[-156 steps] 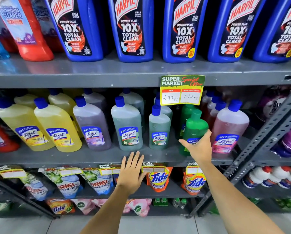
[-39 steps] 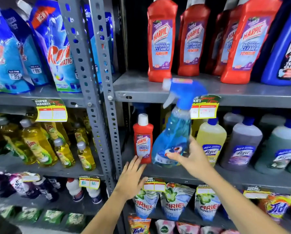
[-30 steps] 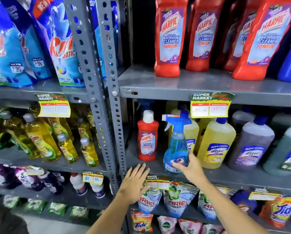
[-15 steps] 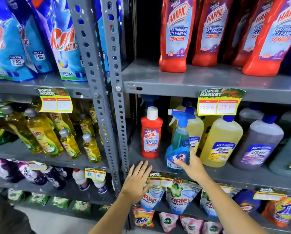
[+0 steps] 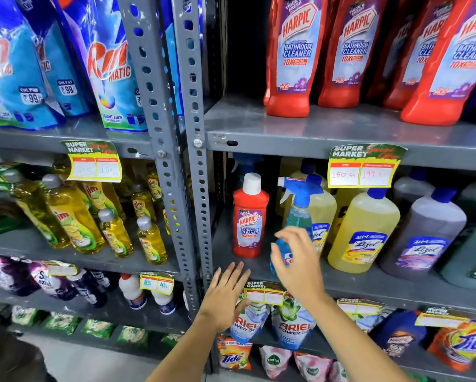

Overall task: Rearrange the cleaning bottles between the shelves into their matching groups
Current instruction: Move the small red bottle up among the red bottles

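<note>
A blue spray bottle [image 5: 297, 216] stands upright on the middle shelf [image 5: 369, 285], between a small red Harpic bottle [image 5: 249, 216] and yellow Lizol bottles [image 5: 363, 230]. My right hand [image 5: 297, 263] hovers in front of the spray bottle's lower half, fingers spread and off it, hiding its base. My left hand [image 5: 225, 296] is flat and open at the shelf's front edge, below the small Harpic. Large red Harpic bottles [image 5: 294, 56] line the shelf above.
Grey and green Lizol bottles [image 5: 424, 238] continue right. A perforated grey upright [image 5: 192, 188] divides this bay from yellow dish-soap bottles [image 5: 74, 216] and blue detergent pouches [image 5: 107, 64] on the left. Ariel pouches [image 5: 294, 323] and price tags [image 5: 363, 169] hang at shelf fronts.
My right hand set the blue spray bottle down on the middle shelf beside the small Harpic, then let go and drew its fingers back. The left hand stayed at the shelf edge.
</note>
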Demonstrator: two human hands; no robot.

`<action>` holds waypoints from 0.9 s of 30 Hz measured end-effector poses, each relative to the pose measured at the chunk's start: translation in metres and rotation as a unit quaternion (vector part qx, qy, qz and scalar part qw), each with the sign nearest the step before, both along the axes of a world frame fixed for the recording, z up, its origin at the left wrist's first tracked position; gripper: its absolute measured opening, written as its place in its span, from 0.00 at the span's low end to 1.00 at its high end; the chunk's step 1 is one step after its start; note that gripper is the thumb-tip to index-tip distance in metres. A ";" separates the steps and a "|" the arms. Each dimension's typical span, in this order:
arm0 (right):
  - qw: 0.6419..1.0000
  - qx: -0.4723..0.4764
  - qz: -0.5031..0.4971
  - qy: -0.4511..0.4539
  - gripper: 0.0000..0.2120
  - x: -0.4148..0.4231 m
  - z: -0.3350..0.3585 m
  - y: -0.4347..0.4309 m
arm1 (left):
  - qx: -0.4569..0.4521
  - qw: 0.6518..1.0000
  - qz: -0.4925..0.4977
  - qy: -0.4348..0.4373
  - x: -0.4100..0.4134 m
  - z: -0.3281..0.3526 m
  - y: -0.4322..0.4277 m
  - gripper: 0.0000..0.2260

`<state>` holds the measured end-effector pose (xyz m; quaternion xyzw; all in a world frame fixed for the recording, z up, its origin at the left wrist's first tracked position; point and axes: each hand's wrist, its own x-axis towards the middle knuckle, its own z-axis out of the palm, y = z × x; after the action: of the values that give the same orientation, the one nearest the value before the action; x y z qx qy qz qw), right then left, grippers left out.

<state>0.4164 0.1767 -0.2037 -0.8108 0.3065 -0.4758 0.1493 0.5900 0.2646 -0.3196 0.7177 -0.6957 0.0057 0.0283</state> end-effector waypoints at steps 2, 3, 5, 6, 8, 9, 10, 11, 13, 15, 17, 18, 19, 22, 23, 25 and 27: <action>0.998 0.036 0.025 0.035 0.19 0.025 0.014 0.002 | -0.001 1.000 0.002 0.008 0.000 0.000 -0.001 0.30; 0.996 0.078 0.025 0.029 0.24 0.038 0.017 0.003 | 0.001 1.000 0.004 0.000 -0.001 -0.001 -0.001 0.30; 0.979 0.203 0.008 -0.009 0.30 0.062 0.017 0.003 | 0.003 1.000 0.008 -0.016 -0.001 -0.004 0.000 0.29; 0.961 0.277 0.000 -0.027 0.31 0.073 0.017 0.000 | 0.003 1.000 0.007 -0.018 0.000 -0.005 0.000 0.29; 0.925 0.375 -0.020 -0.048 0.32 0.089 0.014 -0.008 | -0.001 1.000 0.002 -0.019 0.001 -0.005 0.001 0.29; 0.918 0.392 -0.035 -0.057 0.32 0.094 0.013 -0.014 | -0.002 1.000 -0.001 -0.019 0.002 -0.005 0.001 0.29; 0.915 0.396 -0.049 -0.066 0.33 0.098 0.012 -0.020 | -0.003 1.000 -0.002 -0.018 0.002 -0.005 0.001 0.29; 0.914 0.396 -0.058 -0.074 0.32 0.101 0.011 -0.026 | -0.002 1.000 -0.003 -0.019 0.002 -0.005 0.001 0.29; 0.908 0.408 -0.060 -0.075 0.30 0.106 0.009 -0.037 | 0.004 1.000 0.000 -0.025 0.002 -0.006 0.001 0.30; 0.900 0.426 -0.062 -0.069 0.27 0.107 0.005 -0.043 | 0.017 0.999 0.004 -0.033 0.001 -0.005 0.001 0.33; 0.904 0.418 -0.070 -0.058 0.26 0.106 0.002 -0.044 | 0.038 0.998 0.005 -0.042 0.001 -0.005 0.000 0.36; 0.909 0.408 -0.073 -0.050 0.25 0.103 0.002 -0.043 | 0.046 0.998 0.005 -0.044 0.001 -0.005 0.000 0.36; 0.915 0.394 -0.075 -0.041 0.24 0.099 0.003 -0.040 | 0.050 0.998 0.005 -0.044 0.001 -0.004 -0.001 0.37; 0.939 0.338 -0.064 -0.026 0.20 0.082 0.015 -0.022 | 0.041 0.998 -0.008 -0.037 0.002 -0.002 0.002 0.35; 0.946 0.319 -0.053 -0.034 0.20 0.075 0.022 -0.014 | 0.036 0.999 -0.011 -0.036 0.003 -0.003 0.003 0.35; 0.953 0.292 -0.016 -0.077 0.17 0.055 0.045 0.005 | 0.040 0.999 -0.008 -0.026 0.002 -0.001 0.004 0.33; 0.957 0.260 0.022 -0.130 0.17 0.031 0.077 0.022 | 0.041 0.999 0.010 0.001 -0.002 0.013 0.002 0.32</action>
<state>0.4472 0.1989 -0.1271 -0.6818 0.3794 -0.4778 0.4036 0.5883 0.2665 -0.3069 0.7249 -0.6884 -0.0235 -0.0006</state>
